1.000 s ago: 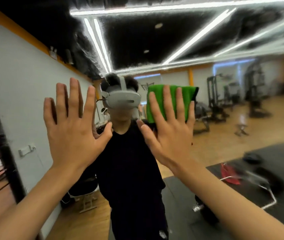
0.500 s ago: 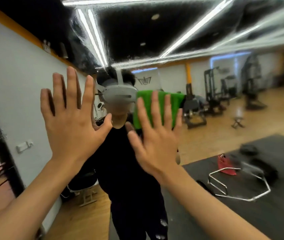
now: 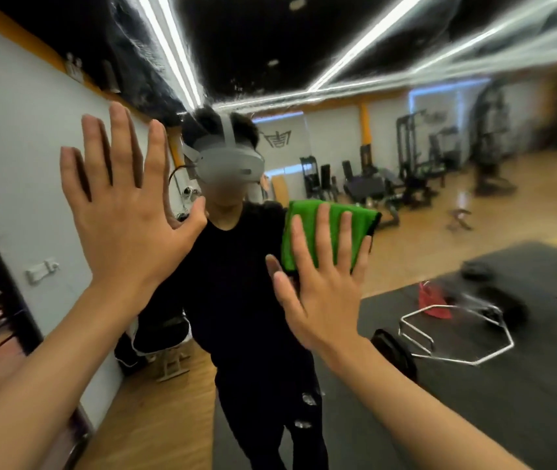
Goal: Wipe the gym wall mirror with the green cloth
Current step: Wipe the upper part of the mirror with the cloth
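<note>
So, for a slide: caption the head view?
Right hand presses green cloth flat against the gym mirror; left hand spread open beside it.

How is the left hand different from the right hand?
The right hand presses the green cloth against the mirror, while the left hand is bare. The left hand is raised higher and the right hand sits lower. Both are open, with straight, spread fingers and palms facing the mirror.
</note>
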`<act>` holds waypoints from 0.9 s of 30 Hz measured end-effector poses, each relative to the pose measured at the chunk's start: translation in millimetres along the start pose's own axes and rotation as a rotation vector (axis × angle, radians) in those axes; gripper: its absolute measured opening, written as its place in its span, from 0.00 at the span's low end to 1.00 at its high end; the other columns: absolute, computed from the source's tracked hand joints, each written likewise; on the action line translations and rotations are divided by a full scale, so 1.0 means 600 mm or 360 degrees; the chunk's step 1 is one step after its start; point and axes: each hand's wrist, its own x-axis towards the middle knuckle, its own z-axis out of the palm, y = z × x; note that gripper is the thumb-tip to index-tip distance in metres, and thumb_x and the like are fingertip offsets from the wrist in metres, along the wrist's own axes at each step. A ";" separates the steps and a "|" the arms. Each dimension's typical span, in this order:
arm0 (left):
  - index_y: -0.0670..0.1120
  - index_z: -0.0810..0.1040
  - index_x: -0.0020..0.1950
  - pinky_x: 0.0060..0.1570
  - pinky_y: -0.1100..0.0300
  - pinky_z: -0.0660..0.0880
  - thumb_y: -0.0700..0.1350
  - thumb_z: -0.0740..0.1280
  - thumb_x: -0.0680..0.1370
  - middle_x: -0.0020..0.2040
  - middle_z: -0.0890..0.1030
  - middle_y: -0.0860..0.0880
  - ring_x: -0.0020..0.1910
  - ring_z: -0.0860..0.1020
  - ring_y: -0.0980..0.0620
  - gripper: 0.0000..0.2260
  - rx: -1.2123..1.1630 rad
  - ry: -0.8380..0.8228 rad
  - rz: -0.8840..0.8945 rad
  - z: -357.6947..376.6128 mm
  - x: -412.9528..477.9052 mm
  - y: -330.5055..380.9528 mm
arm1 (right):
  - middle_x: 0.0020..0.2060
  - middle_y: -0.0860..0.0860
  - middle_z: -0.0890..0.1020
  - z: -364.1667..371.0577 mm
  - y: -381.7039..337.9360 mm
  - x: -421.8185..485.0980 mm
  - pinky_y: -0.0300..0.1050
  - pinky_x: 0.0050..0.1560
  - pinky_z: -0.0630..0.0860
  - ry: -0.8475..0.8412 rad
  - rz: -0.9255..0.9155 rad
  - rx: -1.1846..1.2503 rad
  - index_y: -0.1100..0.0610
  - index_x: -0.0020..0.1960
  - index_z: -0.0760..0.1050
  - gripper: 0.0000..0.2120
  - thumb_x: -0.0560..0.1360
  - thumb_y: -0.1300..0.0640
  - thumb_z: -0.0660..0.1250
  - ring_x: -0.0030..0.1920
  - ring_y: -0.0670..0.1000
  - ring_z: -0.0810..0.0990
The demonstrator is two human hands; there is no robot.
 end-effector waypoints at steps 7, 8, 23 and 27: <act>0.51 0.47 0.88 0.82 0.36 0.43 0.65 0.56 0.82 0.87 0.44 0.43 0.86 0.44 0.38 0.39 0.0006 0.0037 0.0027 -0.003 0.000 0.000 | 0.84 0.56 0.55 -0.016 0.217 -0.001 0.74 0.76 0.56 0.0057 -0.0012 -0.0050 0.46 0.85 0.53 0.30 0.85 0.38 0.48 0.84 0.59 0.48; 0.51 0.47 0.88 0.82 0.36 0.43 0.65 0.56 0.82 0.87 0.44 0.43 0.86 0.44 0.38 0.39 0.0012 0.0043 0.0023 -0.003 0.000 0.001 | 0.84 0.56 0.53 -0.019 0.219 0.013 0.74 0.77 0.55 0.0132 0.0318 -0.0035 0.47 0.85 0.51 0.31 0.85 0.39 0.48 0.84 0.60 0.48; 0.46 0.62 0.85 0.83 0.41 0.44 0.61 0.63 0.79 0.86 0.54 0.40 0.85 0.51 0.39 0.37 -0.0031 0.0007 0.0579 -0.004 -0.097 0.025 | 0.84 0.56 0.56 -0.003 0.058 0.004 0.74 0.78 0.50 0.0066 -0.0077 0.0046 0.49 0.84 0.59 0.30 0.86 0.39 0.45 0.84 0.60 0.50; 0.47 0.62 0.85 0.82 0.37 0.51 0.64 0.64 0.79 0.86 0.57 0.40 0.85 0.55 0.37 0.38 0.0060 0.0009 0.0792 0.021 -0.128 0.008 | 0.84 0.56 0.57 0.001 0.074 -0.013 0.72 0.80 0.49 0.0092 -0.0093 0.0048 0.49 0.83 0.61 0.29 0.86 0.40 0.46 0.84 0.61 0.53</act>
